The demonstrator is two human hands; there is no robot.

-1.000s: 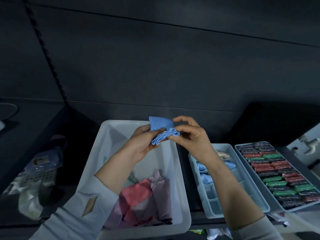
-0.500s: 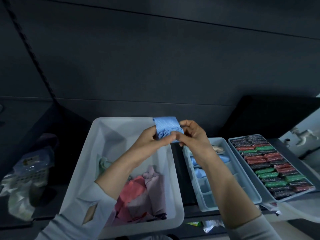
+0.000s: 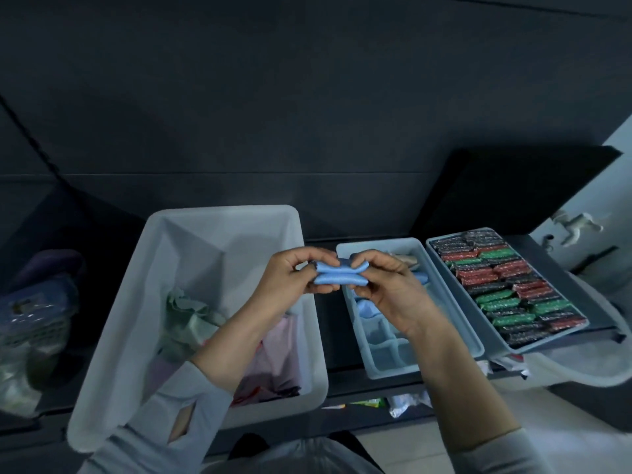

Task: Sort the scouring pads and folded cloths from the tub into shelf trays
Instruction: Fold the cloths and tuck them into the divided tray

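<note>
The left hand [image 3: 290, 278] and right hand [image 3: 386, 285] each pinch one end of a folded blue cloth [image 3: 337, 273], held in the air between the tub [image 3: 191, 234] and the divided tray [image 3: 386, 366]. Pink and green cloths [image 3: 273, 347] lie in the tub. Right of the divided tray, a second tray [image 3: 550, 331] is packed with red, green and black scouring pads [image 3: 502, 285].

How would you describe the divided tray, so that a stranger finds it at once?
Start at the big white tub of loose cloths on the left. Just right of it stands the divided tray, narrow and pale blue, partly under the right hand. Unlike the wider tray beyond, packed with red, green and dark pads, it holds small compartments with blue cloths.
</note>
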